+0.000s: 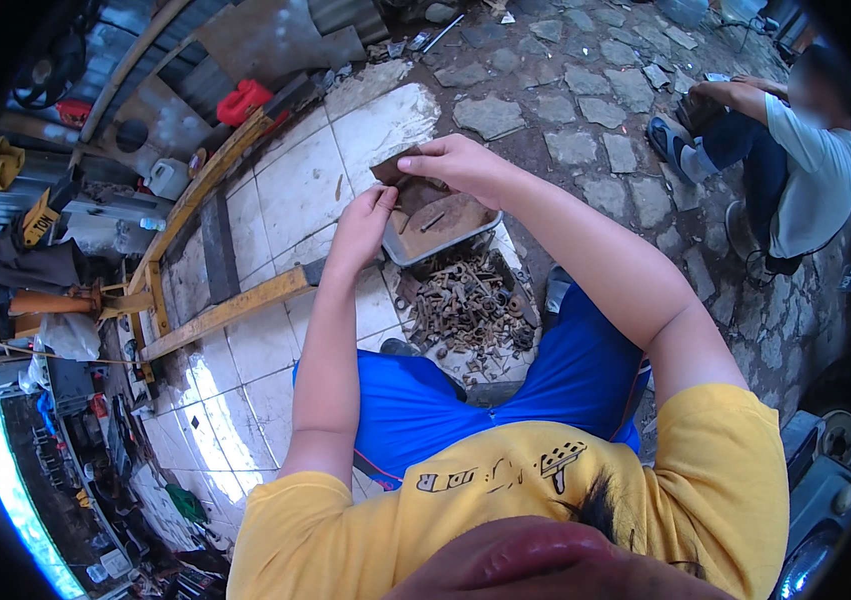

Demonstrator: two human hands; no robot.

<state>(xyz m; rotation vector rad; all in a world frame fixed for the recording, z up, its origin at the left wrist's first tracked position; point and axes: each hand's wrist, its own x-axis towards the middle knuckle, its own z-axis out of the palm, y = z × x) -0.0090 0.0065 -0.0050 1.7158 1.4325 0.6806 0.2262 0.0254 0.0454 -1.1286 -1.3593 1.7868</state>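
My left hand (363,228) and my right hand (460,165) meet over the far left corner of a shallow grey-rimmed tray (407,262). Between their pinched fingers is a small flat brown piece (387,170), perhaps sandpaper or card; its exact kind is unclear. The tray's inside is brown and rusty-looking, with a bolt (432,221) lying in it. Just nearer to me, a heap of rusty bolts and nuts (470,305) spreads over the floor between my legs. My right forearm hides nothing of the heap.
White floor tiles (295,190) surround the tray, with stone paving (575,150) beyond. Yellow wooden beams (230,325) lie to the left, near a red jerrycan (243,102) and cluttered shelves. At far right a person (805,180) sits low; a vehicle wheel (840,435) stands nearer.
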